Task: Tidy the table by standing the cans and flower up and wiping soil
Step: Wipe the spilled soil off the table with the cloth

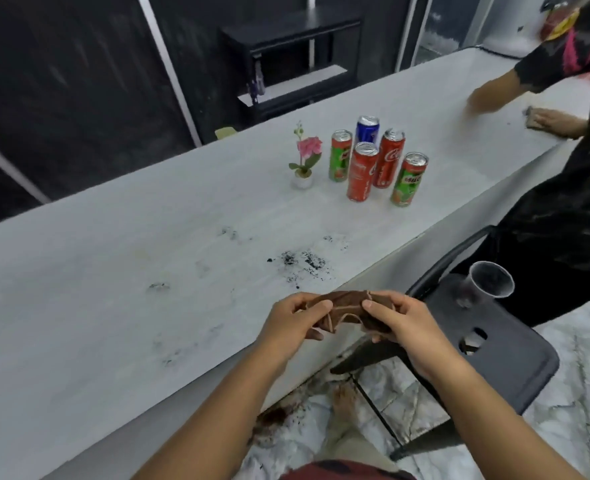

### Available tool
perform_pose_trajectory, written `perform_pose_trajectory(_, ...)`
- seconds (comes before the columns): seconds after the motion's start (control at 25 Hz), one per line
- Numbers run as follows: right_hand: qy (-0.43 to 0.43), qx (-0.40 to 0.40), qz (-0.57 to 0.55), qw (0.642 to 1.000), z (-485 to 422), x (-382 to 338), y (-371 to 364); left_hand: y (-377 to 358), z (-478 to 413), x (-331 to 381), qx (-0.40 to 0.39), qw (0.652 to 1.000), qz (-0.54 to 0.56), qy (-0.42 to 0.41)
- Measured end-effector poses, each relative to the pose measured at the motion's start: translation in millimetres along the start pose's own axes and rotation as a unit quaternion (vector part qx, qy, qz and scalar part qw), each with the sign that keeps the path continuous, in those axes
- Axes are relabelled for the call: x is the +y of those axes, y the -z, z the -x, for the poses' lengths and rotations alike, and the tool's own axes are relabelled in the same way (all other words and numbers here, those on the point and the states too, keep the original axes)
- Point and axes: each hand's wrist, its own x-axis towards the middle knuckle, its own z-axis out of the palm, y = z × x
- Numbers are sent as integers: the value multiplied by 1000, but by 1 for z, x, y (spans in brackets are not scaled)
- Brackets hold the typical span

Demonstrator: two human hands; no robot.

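The 5 smooth metal cans (362, 171) and the pink flower (308, 148) in its white pot already stand upright at the far side of the pale table (113, 271), so only the dark crumbly soil (304, 263) near the front edge is left, while the left hand (293, 323) and the right hand (400, 323) both pinch a soft crumpled brown cloth (340, 301) over that edge.

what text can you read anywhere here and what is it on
"MILO": on the right green can.
"Co", the start of a white script logo: on the back red can.
Too blurred to read: the white lettering on the front red can and the label of the left green can.
No readable text: the blue can.
Nothing else shows text.
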Motion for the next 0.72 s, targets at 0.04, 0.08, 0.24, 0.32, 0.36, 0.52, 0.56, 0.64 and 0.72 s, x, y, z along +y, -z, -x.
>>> perform_pose_trajectory(0.04, -1, -26, 11, 1000, -7, -4, -18, 19, 6, 0, 24, 1000, 10, -4)
perform_pose_trajectory(0.08, 0, -49, 21, 999, -15, -9, -37, 38, 11, 1, 46, 999, 16, -11)
perform_pose_trajectory(0.24, 15, -127, 76, 989, -48, -27, -106, 109, 25, 1, 137, 990, 20, -33)
perform_pose_trajectory(0.32, 23, -174, 103, 979, -68, -37, -136, 139, 25, 3, 171, 985, 20, -35)
perform_pose_trajectory(0.36, 29, -196, 120, 973, -81, -43, -154, 155, 23, 5, 191, 981, 19, -35)
perform_pose_trajectory(0.52, 70, -260, 186, 945, -150, -74, -227, 218, -4, 28, 259, 964, 41, -35)
perform_pose_trajectory(0.56, 83, -270, 199, 938, -170, -81, -244, 233, -16, 36, 272, 960, 43, -38)
perform_pose_trajectory(0.64, 108, -275, 222, 929, -211, -94, -271, 259, -44, 50, 293, 955, 18, -45)
perform_pose_trajectory(0.72, 129, -275, 246, 920, -252, -103, -294, 283, -77, 63, 305, 951, -22, -55)
